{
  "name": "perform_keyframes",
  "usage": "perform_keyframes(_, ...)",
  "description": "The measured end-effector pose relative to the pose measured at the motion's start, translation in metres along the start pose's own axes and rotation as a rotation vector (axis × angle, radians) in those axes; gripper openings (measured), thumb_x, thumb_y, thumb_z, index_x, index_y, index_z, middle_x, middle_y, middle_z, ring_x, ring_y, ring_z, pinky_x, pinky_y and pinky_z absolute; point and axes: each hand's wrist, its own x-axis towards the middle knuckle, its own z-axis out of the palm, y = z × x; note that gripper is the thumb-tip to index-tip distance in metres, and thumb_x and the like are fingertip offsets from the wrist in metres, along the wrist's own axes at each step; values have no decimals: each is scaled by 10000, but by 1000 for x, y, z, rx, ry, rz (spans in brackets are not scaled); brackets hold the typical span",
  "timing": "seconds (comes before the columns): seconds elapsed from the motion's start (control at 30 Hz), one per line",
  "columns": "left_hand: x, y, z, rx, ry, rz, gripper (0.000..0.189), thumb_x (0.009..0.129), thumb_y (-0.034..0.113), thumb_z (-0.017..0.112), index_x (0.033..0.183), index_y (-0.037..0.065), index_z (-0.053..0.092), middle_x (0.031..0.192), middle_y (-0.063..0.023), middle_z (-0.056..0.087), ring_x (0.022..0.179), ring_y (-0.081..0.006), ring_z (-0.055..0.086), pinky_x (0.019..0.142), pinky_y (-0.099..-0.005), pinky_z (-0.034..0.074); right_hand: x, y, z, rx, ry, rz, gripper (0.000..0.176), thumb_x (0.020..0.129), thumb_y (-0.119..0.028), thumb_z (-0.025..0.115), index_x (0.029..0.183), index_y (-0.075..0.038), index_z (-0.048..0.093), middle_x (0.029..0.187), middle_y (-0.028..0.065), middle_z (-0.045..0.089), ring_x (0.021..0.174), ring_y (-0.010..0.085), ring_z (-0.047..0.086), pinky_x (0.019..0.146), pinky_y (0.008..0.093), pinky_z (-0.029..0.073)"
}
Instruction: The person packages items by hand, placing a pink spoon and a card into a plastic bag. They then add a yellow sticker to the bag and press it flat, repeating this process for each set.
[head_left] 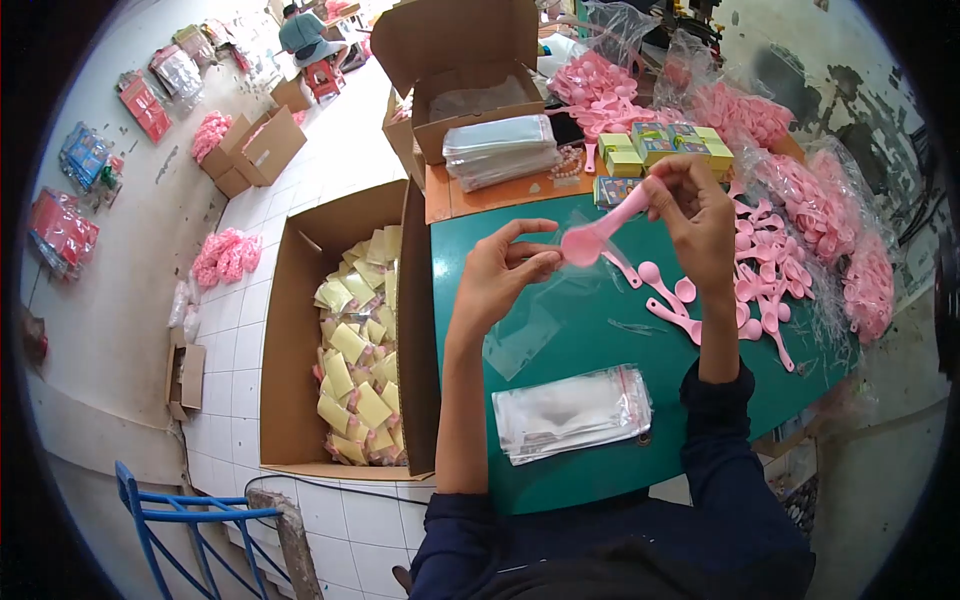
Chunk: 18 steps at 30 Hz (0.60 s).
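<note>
My right hand grips a pink spoon by the end of its handle, holding it above the table with the bowl pointing left. Thumb and fingers of my left hand are pinched at a clear plastic bag, close to the spoon's bowl. The bag hangs down and is hard to see against the green table. On the table in front of me lies a stack of clear plastic bags. More pink spoons are spread beyond and to the right of my hands.
Left of the table stands a large cardboard box holding many yellowish packets. Behind are bundled bags, an open carton, yellow card stacks and bagged pink spoons. A person sits far back.
</note>
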Motion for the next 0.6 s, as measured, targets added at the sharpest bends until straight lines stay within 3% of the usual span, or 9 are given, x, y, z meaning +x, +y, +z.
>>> perform_keyframes(0.13, 9, -6, 6, -25, 2, 12, 344, 859, 113, 629, 1170, 0, 533, 921, -93, 675, 824, -99, 618, 725, -226, 494, 3, 3, -10, 30, 51, -49, 105, 862, -85, 613, 927, -18, 563, 764, 33, 635, 660, 69, 592, 599, 209, 480)
perform_keyframes(0.43, 13, -14, 7, -141, -70, 22, 302, 887, 125, 594, 1152, -16, 557, 925, -79, 664, 808, -84, 604, 722, -220, 493, 5, 10, -10, -16, -83, -3, 120, 865, -91, 610, 937, -8, 563, 785, 44, 639, 679, 74, 598, 610, 217, 490)
perform_keyframes(0.6, 15, -20, 6, -168, -107, 4, 289, 894, 147, 587, 1139, -6, 577, 910, -49, 662, 786, -75, 597, 723, -217, 496, 8, 13, -13, 7, -9, -31, 126, 863, -87, 612, 944, -6, 561, 783, 44, 635, 696, 76, 600, 609, 223, 496)
